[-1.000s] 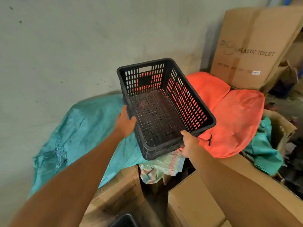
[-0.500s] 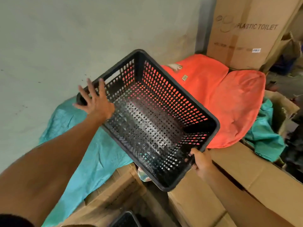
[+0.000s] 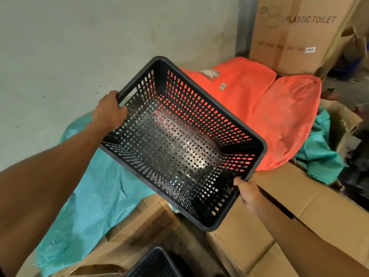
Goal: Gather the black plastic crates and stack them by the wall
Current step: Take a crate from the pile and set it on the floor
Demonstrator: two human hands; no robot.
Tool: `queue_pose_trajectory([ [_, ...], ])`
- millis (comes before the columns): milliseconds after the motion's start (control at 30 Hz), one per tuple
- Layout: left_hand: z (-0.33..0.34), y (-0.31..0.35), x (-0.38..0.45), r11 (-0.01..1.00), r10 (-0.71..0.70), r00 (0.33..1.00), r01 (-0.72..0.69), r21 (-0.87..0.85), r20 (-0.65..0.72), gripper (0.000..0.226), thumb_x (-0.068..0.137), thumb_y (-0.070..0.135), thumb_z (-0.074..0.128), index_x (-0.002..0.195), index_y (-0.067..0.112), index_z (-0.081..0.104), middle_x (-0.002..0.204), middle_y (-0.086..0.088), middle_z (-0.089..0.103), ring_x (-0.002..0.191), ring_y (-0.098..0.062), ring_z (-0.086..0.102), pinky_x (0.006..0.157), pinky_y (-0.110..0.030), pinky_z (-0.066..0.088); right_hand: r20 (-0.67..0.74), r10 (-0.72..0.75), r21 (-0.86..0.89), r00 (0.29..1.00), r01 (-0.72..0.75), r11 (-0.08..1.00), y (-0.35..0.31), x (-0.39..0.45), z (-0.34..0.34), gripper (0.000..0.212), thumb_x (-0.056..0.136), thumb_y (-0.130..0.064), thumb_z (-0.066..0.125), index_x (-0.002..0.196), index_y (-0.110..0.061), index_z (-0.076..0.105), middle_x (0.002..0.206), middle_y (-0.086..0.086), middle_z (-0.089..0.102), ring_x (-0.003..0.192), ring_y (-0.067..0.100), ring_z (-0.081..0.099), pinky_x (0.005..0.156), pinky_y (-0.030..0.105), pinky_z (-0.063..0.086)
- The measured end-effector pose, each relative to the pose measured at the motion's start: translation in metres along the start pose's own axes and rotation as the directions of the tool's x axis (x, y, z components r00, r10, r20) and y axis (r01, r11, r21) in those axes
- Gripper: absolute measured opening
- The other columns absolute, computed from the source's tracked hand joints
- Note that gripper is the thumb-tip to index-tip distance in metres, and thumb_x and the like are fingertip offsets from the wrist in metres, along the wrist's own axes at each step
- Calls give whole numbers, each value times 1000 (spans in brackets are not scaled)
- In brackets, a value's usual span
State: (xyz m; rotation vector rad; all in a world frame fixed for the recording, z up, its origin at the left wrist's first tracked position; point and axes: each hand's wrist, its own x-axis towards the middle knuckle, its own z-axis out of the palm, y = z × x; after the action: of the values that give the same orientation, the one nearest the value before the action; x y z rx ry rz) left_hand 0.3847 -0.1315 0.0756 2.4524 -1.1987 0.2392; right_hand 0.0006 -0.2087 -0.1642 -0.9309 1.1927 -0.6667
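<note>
Centrally in the frame, a black crate (image 3: 179,144) is held tilted above cartons and bags. Left hand (image 3: 108,112) grips its upper-left short rim, fingers curled over the edge. Right hand (image 3: 248,191) pinches the lower-right rim. A second crate (image 3: 155,263), apparently black, shows partly at bottom centre. Orange sacks (image 3: 279,116) lie right of centre, a teal sheet (image 3: 89,196) lower left.

Tall cardboard box (image 3: 295,37) by the wall: "PLASTIC TOILET" in dark capitals.
White barcode sticker (image 3: 310,49) on that box: unreadable.
Orange sack's tags (image 3: 222,86): illegible.
</note>
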Motion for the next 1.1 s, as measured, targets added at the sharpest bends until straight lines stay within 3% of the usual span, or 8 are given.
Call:
queue_pose_trajectory([
  [100,-2,10,4,1000,-16,1000,16,14,-1,46,93,26,54,133,6,49,109,-22,64,94,-41,61,80,-46,48,-22,52,107,998,-49,993,6,0,-2,23,89,0,56,110,-9,53,84,10,61,76,26,59,87,49,52],
  [233,-5,22,9,998,-15,998,11,65,67,39,98,36,46,120,5,54,99,-21,63,77,-33,57,66,-41,46,-115,144,344,983,-97,934,23,-7,2,23,93,-16,62,111,-12,47,80,8,56,60,20,56,65,36,56],
  [433,-6,33,0,999,12,996,-16,50,86,46,101,43,36,116,2,51,102,-26,63,85,-43,62,78,-53,54,-147,205,396,968,-132,909,25,-17,4,32,94,-37,59,83,-7,58,66,7,59,55,21,60,55,31,51],
  [533,-8,21,-16,999,-17,993,11,50,118,46,103,42,36,118,1,51,104,-27,62,87,-42,61,78,-53,54,-193,215,345,957,-139,928,10,-14,-3,35,95,-39,58,74,-12,50,56,2,45,40,14,41,40,25,35],
  [667,-15,4,-50,993,-102,993,99,62,57,47,103,41,36,117,-1,51,107,-31,61,91,-45,59,79,-51,50,-235,179,283,955,-109,953,-5,-17,-10,33,95,-35,59,74,-15,43,55,-1,33,37,11,26,34,21,21],
  [867,-63,-41,-110,969,-246,969,246,-1,-4,53,102,45,35,124,-1,49,113,-31,62,98,-49,61,86,-57,53,-151,17,146,988,6,989,-37,-42,6,31,97,-31,56,73,-18,40,52,-2,32,26,6,22,33,14,15],
  [1000,-107,-82,-172,945,-326,939,326,-16,-107,53,102,41,37,122,-7,52,116,-36,59,104,-54,57,87,-53,48,-98,-67,8,993,68,998,-63,-74,32,37,95,-30,59,68,-20,35,49,-2,31,32,11,25,32,14,16],
  [1100,-139,-116,-231,910,-414,899,412,-44,-145,54,103,38,37,122,-9,52,118,-37,59,106,-54,56,88,-53,46,54,-72,-102,996,78,992,-74,-108,52,30,97,-29,52,70,-22,40,56,-1,32,34,11,27,32,16,20],
])
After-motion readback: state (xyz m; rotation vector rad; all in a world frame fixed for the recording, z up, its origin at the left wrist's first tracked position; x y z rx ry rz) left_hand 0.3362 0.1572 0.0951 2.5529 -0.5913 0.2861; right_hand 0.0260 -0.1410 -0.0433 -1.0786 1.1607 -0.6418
